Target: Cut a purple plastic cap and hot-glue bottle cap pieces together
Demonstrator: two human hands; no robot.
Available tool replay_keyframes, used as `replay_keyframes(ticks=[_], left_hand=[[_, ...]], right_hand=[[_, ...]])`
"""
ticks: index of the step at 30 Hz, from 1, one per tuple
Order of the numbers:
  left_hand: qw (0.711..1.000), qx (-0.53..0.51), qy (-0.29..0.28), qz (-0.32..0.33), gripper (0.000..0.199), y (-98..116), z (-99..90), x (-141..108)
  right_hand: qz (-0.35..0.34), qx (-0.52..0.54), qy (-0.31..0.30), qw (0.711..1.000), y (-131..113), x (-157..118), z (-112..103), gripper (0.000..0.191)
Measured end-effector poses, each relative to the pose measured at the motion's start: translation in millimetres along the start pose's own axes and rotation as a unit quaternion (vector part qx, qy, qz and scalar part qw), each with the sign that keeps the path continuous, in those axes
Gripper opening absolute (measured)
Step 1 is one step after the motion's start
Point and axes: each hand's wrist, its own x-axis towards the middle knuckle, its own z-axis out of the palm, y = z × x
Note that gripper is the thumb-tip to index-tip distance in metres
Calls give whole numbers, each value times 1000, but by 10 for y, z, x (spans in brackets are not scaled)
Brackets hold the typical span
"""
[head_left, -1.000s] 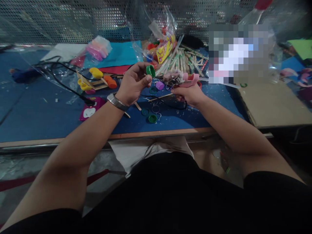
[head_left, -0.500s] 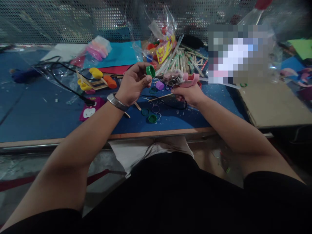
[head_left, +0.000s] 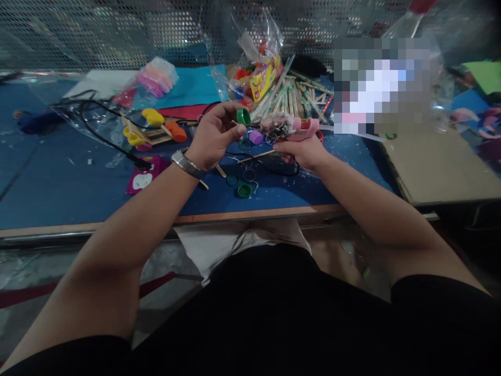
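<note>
A green bottle cap (head_left: 243, 116) is pinched between the fingertips and thumb of my left hand (head_left: 216, 133), which has a metal watch on its wrist. My right hand (head_left: 299, 151) is wrapped round the handle of a pink glue gun (head_left: 303, 129) with a clear glue stick in its back. The gun's nozzle points left and is close to the green cap; whether they touch I cannot tell. Below the hands, a second green cap (head_left: 245, 190) lies on the blue table (head_left: 50, 183). A purple cap (head_left: 255, 137) sits under the gun's front end.
Yellow and orange caps with wooden sticks (head_left: 154, 117) stand at the left, behind a purple box (head_left: 143, 175) with a black plug. Paper-wrapped sticks (head_left: 287, 99) and a bag of caps (head_left: 264, 78) lie at the back. Cardboard (head_left: 442, 167) is on the right.
The green cap in my left hand has turned slightly and sits a little lower. The glue gun in my right hand has shifted slightly left, its nozzle now nearer the cap.
</note>
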Motion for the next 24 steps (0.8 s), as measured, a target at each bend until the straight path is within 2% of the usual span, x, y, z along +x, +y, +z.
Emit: replay_keyframes(ticks=[9,15,19,24], left_hand=[[999,-45,-15,21,51,-40,-9,31],[1000,-2,-16,12,55,15,-16,-13],[998,17,-45,32,49,2,-45,-16],[999,-25,-25,33,49,-2,-33,10]], right_hand=[[6,4,5,1000,-11,0,6,30],[6,-5,1,1000,-50,-12,20,27],[4,0,7,1000,-64,-13,36,29],[3,7,8,1000,-52,-2,26,27]])
